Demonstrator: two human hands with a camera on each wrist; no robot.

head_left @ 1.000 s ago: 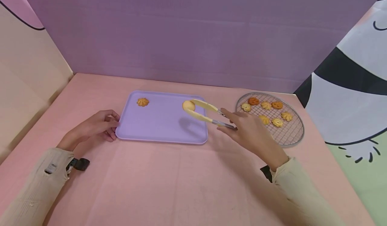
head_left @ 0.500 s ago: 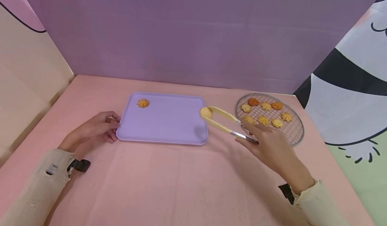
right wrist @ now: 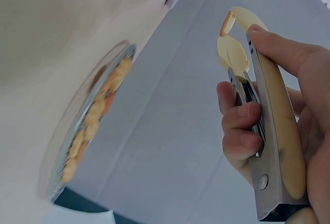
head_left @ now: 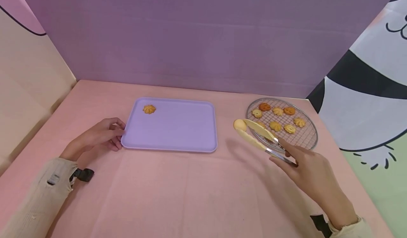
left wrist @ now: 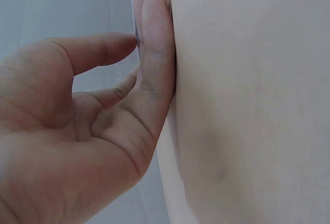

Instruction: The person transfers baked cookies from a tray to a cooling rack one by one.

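Observation:
My right hand [head_left: 313,174] grips a pair of tongs [head_left: 249,139] with pale yellow tips and metal arms. Pinched between the tips is a round, plain cookie [head_left: 240,125], held in the air just left of the round wire rack [head_left: 313,144]. The right wrist view shows thumb and fingers squeezing the tongs [right wrist: 278,131] from both sides, the cookie [right wrist: 227,24] seen edge-on. My left hand [head_left: 98,135] holds the left edge of the lilac tray [head_left: 171,132], thumb and fingers at its rim. A swirl-shaped cookie [head_left: 149,109] lies in the tray's far left corner.
Several cookies rest on the rack, among them a brown smiling-face one [head_left: 264,106] and a pale flower-shaped one [head_left: 289,128]. Pink cloth [head_left: 178,192] covers the table. A purple wall [head_left: 197,47] stands behind, with printed panels at both sides.
My right hand has carried the tongs and the round cookie rightward, from over the tray to beside the rack. The left hand has stayed at the tray's edge.

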